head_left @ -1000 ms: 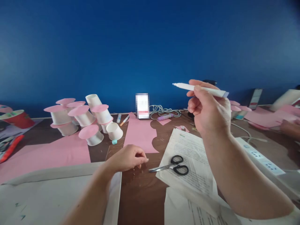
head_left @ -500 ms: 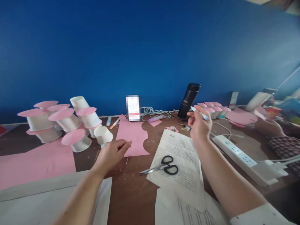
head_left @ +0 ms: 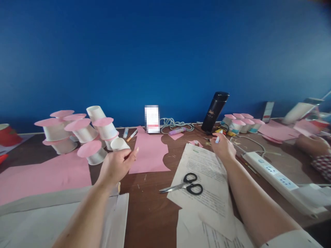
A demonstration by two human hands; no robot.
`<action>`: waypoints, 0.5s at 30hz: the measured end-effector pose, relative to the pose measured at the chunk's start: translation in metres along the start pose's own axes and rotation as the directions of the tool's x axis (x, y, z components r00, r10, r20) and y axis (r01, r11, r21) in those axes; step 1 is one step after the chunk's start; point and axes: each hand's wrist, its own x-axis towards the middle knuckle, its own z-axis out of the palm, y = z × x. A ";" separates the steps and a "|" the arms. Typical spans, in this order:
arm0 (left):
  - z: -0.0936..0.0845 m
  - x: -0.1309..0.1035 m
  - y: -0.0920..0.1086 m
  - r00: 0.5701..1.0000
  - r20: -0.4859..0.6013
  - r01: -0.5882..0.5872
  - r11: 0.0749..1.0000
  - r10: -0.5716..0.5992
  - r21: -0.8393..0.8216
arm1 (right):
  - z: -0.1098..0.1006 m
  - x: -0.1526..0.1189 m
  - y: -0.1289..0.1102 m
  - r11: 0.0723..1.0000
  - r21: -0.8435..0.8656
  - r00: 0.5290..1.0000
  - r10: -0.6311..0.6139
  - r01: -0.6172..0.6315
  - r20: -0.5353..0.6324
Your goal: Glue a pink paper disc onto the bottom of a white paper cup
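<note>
My left hand [head_left: 117, 165] hovers over the table with its fingers curled and thumb pressed to the forefinger; whether anything is inside is hidden. Just behind it lies a tipped white paper cup [head_left: 120, 144], partly covered by the hand. My right hand [head_left: 223, 146] is closed around a small white pen-like stick [head_left: 217, 139] with a bluish part, mostly hidden by the fingers. It is low, near the foot of the black flask [head_left: 215, 112]. Between my hands, scissors [head_left: 184, 186] rest on printed sheets [head_left: 204, 165]. Pink paper [head_left: 150, 155] with a cut, curved edge lies beyond.
White cups with pink paper discs [head_left: 89, 151] are stacked at left. A phone [head_left: 152, 119] stands against the blue wall beside coiled cable [head_left: 172, 124]. A power strip [head_left: 274, 175] lies at right. Another person's hand [head_left: 312, 144] is at the far right.
My right hand has come down from beside the flask toward the table, with the stick in it. My left hand has drawn slightly left. The view has turned a little left.
</note>
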 end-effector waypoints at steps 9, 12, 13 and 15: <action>-0.040 -0.001 -0.032 0.763 0.636 0.110 0.993 -0.114 0.046 | 0.003 -0.019 -0.025 0.816 0.482 0.947 -0.261 0.319 -0.186; -0.043 -0.001 -0.027 0.657 0.752 0.067 0.998 -0.044 -0.001 | -0.017 -0.043 -0.058 0.678 0.628 0.921 -0.337 0.382 -0.197; -0.047 0.000 -0.023 0.642 0.766 0.062 0.998 -0.018 -0.029 | -0.024 -0.053 -0.071 0.633 0.664 0.907 -0.378 0.398 -0.184; -0.058 0.000 -0.014 0.639 0.768 0.039 0.996 0.036 -0.079 | -0.038 -0.077 -0.096 0.541 0.726 0.852 -0.512 0.423 -0.115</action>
